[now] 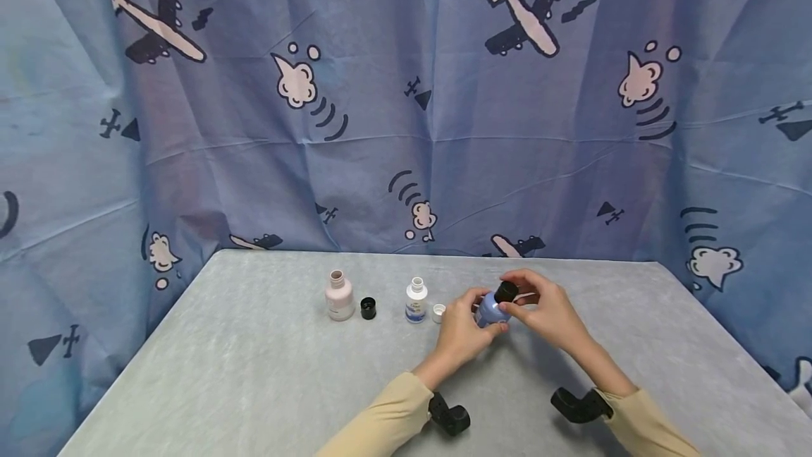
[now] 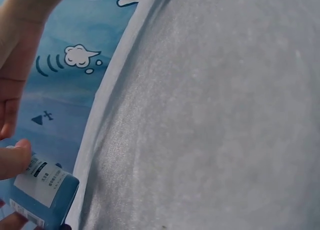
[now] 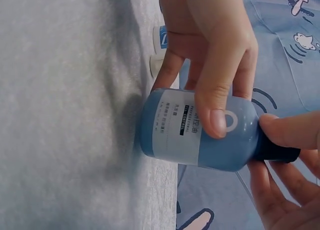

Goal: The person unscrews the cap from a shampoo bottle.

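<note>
A blue bottle (image 3: 220,150) with a white printed label and a black cap (image 1: 506,291) is tilted in my two hands above the table. My left hand (image 1: 465,326) grips the bottle's body, the thumb lying across the label in the right wrist view. With thumb and fingers my right hand (image 1: 545,309) pinches the black cap, which sits on the bottle's neck. The left wrist view shows the bottle's base and label (image 2: 42,180) at its lower left corner; the cap is hidden there.
Left of my hands stand an uncapped white bottle (image 1: 416,302) with a white cap (image 1: 438,313) beside it, and an uncapped pale pink bottle (image 1: 340,298) with a black cap (image 1: 368,308) to its right. A patterned blue curtain (image 1: 368,104) hangs behind the pale table (image 1: 254,358).
</note>
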{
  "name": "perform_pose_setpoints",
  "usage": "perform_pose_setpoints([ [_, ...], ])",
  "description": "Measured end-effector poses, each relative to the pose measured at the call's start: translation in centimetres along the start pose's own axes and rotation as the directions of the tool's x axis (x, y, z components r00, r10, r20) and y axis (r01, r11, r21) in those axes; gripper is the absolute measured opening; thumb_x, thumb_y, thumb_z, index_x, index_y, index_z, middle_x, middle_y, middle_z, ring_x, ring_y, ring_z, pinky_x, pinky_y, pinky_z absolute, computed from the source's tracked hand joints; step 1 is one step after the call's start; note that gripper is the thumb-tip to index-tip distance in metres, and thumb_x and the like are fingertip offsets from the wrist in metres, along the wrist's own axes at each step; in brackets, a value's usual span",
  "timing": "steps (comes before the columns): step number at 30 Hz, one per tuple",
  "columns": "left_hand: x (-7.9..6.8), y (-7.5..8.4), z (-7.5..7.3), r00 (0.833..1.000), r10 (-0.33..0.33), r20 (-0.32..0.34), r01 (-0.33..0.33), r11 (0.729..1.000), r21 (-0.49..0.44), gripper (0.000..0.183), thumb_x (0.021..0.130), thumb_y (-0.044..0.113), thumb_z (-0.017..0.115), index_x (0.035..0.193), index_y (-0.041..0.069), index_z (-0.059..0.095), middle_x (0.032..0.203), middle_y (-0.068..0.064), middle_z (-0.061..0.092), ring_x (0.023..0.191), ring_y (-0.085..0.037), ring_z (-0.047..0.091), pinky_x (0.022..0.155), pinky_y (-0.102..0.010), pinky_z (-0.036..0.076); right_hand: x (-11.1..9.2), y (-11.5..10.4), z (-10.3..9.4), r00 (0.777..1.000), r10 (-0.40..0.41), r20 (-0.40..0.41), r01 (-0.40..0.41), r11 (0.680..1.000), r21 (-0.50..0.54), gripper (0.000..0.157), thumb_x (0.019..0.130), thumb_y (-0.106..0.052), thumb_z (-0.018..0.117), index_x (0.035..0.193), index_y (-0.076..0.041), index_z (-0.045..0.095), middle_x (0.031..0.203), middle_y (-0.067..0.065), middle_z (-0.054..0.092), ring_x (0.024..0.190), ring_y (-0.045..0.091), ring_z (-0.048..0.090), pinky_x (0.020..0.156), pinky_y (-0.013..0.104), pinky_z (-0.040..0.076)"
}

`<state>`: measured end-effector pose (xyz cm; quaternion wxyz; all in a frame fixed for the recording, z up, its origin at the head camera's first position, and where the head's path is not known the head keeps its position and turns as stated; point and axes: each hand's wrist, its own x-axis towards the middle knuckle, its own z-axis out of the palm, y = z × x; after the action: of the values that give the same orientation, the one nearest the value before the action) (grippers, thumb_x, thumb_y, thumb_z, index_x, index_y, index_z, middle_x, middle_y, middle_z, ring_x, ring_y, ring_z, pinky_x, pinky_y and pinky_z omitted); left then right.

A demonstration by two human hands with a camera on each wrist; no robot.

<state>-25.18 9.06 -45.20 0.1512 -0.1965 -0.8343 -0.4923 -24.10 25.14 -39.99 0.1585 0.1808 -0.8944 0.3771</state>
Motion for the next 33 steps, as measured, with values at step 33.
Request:
perform_pose_setpoints([
  [33,-0.15,0.07,-0.32,0.999,0.044,0.001,-0.044,0.996,0.076,0.050,0.070,0.028,0.084,0.113,0.014,0.065,0.096,-0.003,0.072,0.082,-0.009,0.064,0.066,-0.012,0.040,-0.13,-0.33,0.02,1.000,0.004,-0.023,-0.005,1.000,-0.026,0.039,0.081,-0.013,0.076,0.115,-0.003,0.061,0.107,0.014,0.067,0.086,0.026,0.067,0.073,0.031,0.057],
])
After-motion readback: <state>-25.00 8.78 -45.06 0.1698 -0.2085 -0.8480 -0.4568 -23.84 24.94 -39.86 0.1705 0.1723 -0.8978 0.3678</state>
